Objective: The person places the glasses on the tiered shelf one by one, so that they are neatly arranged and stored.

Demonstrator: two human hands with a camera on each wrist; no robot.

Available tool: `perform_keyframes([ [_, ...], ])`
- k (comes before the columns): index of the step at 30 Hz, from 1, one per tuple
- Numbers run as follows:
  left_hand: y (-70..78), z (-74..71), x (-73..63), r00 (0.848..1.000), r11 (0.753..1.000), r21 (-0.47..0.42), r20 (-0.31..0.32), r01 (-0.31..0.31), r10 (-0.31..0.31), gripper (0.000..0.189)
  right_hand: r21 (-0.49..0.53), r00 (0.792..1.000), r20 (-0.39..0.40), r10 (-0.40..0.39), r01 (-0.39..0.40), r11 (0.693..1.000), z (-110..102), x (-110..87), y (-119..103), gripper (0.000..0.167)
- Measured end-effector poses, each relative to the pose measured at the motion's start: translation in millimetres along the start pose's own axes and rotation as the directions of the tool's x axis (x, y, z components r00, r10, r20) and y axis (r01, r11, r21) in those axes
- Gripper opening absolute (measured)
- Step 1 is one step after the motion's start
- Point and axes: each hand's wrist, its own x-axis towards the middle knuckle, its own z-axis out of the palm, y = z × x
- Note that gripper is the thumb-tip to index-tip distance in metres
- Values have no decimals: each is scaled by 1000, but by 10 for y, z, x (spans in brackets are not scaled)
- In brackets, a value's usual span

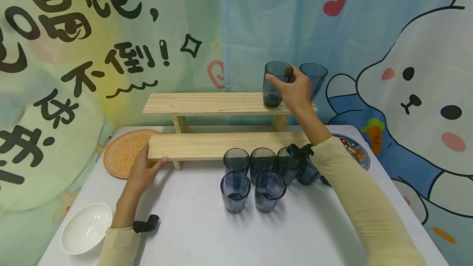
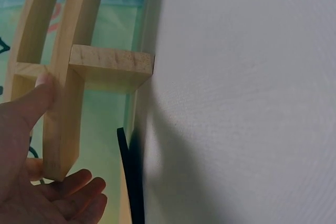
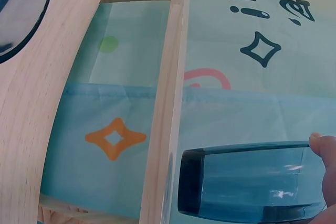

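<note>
My right hand (image 1: pixel 298 92) pinches a blue-tinted drinking glass (image 1: pixel 272 87) near its rim, thumb on the near side. That glass (image 3: pixel 247 184) is upright, its base right at the top of the upper board (image 1: pixel 207 104) of a two-step wooden shelf. Partly behind the hand, a second glass (image 1: pixel 317 76) stands at the board's right end. My left hand (image 1: pixel 142 172) grips the left end of the lower board (image 1: pixel 214 145); in the left wrist view its thumb (image 2: pixel 39 95) lies on one face, with the other fingers curled around the end.
Several more glasses (image 1: pixel 234 192) stand in two rows on the white table (image 1: pixel 192 225), before the shelf's right half. An orange round mat (image 1: pixel 123 155) lies at back left, a white bowl (image 1: pixel 86 229) at front left. A patterned round mat (image 1: pixel 360 153) is partly behind the right arm.
</note>
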Motion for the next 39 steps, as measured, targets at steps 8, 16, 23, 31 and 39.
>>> perform_keyframes([
  [8, -1, -2, 0, 1000, 1000, -2, -5, -14, 14, 96, 1, 1000, -9, -2, 2, 1000, 43, 8, -13, 49],
  [16, -3, -10, -9, 1000, 1000, -6, 2, -6, 6, 96, -6, 1000, -17, 0, 0, 1000, 84, 19, 5, 48],
  [23, 3, -16, -4, 999, 999, -3, -11, -32, 32, 95, 7, 1000, -20, 16, -16, 1000, 94, 20, 0, 45],
  [31, 8, -18, -15, 1000, 1000, -3, 2, -22, 22, 95, 9, 999, -5, 38, -38, 999, 117, 3, 13, 61],
  [39, 4, -13, -20, 1000, 1000, -4, 4, -7, 7, 96, 19, 999, 2, 50, -50, 999, 133, -9, 29, 75],
])
